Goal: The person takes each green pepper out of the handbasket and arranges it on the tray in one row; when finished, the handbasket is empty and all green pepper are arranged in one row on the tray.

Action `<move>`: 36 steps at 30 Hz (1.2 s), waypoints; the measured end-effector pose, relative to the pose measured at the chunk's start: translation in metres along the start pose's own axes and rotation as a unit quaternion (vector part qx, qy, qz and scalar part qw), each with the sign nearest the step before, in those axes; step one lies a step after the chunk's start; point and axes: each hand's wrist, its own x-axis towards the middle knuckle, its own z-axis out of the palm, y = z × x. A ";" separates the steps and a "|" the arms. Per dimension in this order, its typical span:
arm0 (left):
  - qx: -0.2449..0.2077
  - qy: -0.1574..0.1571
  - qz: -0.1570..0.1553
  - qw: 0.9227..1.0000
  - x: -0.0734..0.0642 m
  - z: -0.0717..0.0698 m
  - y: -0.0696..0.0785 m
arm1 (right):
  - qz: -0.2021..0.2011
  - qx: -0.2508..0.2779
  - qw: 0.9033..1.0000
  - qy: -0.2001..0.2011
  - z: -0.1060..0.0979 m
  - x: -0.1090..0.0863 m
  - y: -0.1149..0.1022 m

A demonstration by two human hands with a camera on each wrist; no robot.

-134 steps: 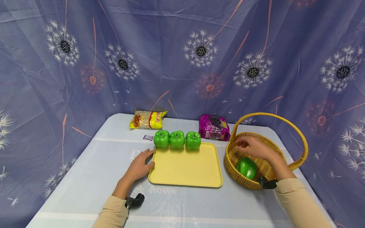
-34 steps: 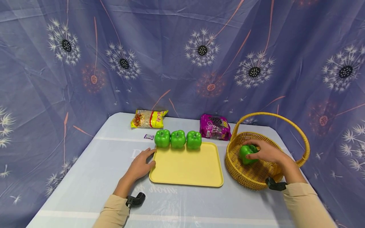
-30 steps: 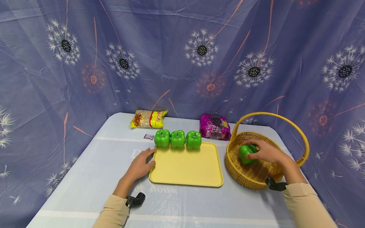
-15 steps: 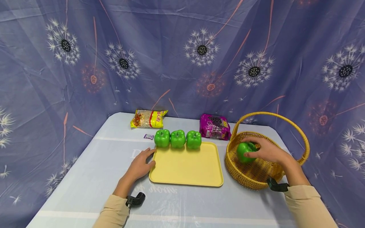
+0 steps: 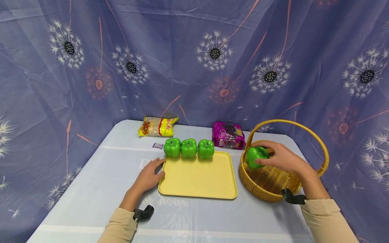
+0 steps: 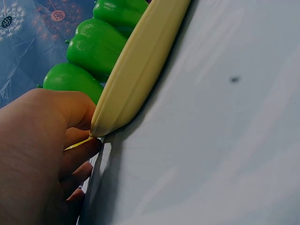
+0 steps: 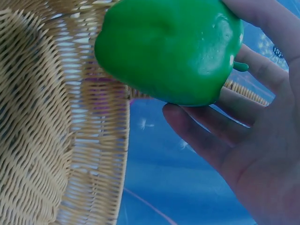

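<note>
In the head view, my right hand [image 5: 281, 157] grips a green bell pepper [image 5: 254, 158] over the left side of the wicker basket [image 5: 258, 190]. The right wrist view shows fingers and thumb around the stem end of the pepper [image 7: 173, 51], with the basket wall [image 7: 93, 154] beside it. My left hand [image 5: 149, 175] rests on the table with thumb and index fingertip at the left rim of the yellow tray [image 5: 197, 180]. Three more green bell peppers [image 5: 189, 148] stand in a row along the tray's far edge.
A yellow-and-clear food bag [image 5: 158, 127] lies at the back left, and a purple snack pack [image 5: 228, 135] stands behind the tray's right corner. A small purple wrapped candy [image 5: 157, 145] lies left of the peppers. The basket's tall handle [image 5: 322, 145] arches over its right side.
My right hand first reached into the basket, then took hold of the pepper there. It has since lifted the pepper leftward toward the basket's left rim. My left hand stays at the tray.
</note>
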 end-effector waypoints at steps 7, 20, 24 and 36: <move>0.004 -0.001 -0.006 1.000 0.001 0.002 -0.002 | 0.005 0.002 1.000 0.007 0.001 0.009 -0.014; 0.005 -0.002 0.000 1.000 0.001 0.000 -0.001 | 0.012 0.036 0.999 0.013 0.013 0.041 -0.021; 0.005 0.000 0.002 1.000 0.002 0.000 -0.002 | 0.003 0.036 0.999 0.012 0.016 0.049 -0.022; 0.005 -0.002 -0.003 1.000 0.002 0.001 -0.002 | 0.006 0.028 1.000 0.011 0.025 0.065 -0.027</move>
